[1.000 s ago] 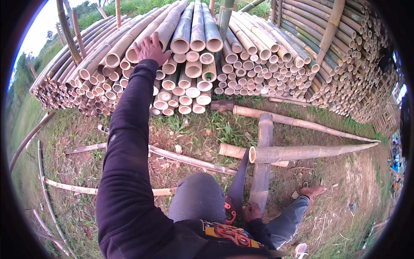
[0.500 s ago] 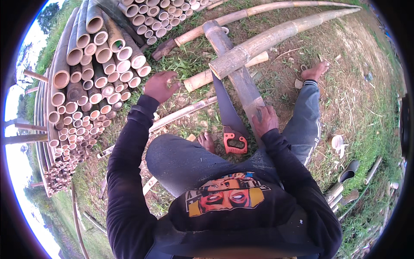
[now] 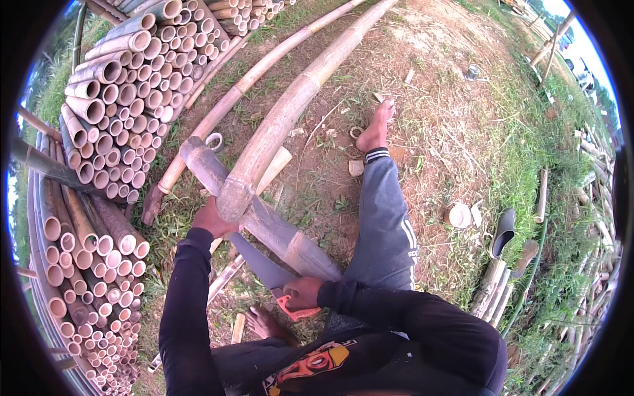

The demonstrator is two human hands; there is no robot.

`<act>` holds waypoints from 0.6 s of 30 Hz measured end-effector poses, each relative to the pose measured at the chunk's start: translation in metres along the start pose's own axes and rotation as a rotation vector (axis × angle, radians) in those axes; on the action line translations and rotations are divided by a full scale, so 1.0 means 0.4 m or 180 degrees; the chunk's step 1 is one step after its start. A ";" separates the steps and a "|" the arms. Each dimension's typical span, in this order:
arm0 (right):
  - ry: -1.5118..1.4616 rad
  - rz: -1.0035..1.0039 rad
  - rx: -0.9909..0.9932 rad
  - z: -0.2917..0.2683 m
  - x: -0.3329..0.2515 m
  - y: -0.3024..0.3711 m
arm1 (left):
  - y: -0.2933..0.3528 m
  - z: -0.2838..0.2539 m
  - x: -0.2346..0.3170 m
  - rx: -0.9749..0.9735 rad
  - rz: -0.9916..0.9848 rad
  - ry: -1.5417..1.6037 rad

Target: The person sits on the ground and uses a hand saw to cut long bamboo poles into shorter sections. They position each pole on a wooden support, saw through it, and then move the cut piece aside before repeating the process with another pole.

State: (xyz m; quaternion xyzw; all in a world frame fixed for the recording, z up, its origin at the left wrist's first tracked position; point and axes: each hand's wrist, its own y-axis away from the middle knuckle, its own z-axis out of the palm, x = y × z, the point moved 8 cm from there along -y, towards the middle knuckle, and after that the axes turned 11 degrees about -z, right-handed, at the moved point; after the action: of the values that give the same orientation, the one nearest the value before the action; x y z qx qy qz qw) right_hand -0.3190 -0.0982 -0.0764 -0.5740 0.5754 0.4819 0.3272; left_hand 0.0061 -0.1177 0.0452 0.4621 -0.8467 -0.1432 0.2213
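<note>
A thick bamboo pole (image 3: 284,109) slants across a wide, dark bamboo piece (image 3: 277,228) that runs down toward my lap. My left hand (image 3: 211,221) grips the pole's near end, with some fingers hidden behind it. In my right hand (image 3: 304,292) is the orange handle of a handsaw (image 3: 257,264). Its grey blade points up and left, passing beside the dark bamboo piece toward the pole's end. A shorter, pale bamboo length (image 3: 276,165) shows under the pole.
A large stack of cut bamboo (image 3: 125,86) stands at the left. Another long, thinner bamboo pole (image 3: 244,82) lies beyond the thick one. On the right are a dark boot (image 3: 503,232), short bamboo lengths (image 3: 490,287) and a pale round container (image 3: 457,215). My bare foot (image 3: 376,127) rests on the ground ahead.
My right hand has left the dark bamboo piece and taken the saw's handle. My left hand has moved from open air onto the thick pole's end. The view has turned rightward.
</note>
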 end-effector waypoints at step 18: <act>-0.2520 -0.0455 0.3010 -0.568 0.037 -0.081 | 0.475 -0.220 -0.215 0.0296 -0.0053 -0.0557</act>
State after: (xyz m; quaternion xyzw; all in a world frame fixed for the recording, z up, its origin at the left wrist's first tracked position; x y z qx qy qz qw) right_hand -0.2489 -0.3107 -0.0228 -0.1818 0.5218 0.3280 0.7662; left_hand -0.0450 0.0528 0.1852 0.4647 -0.8647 -0.1454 0.1236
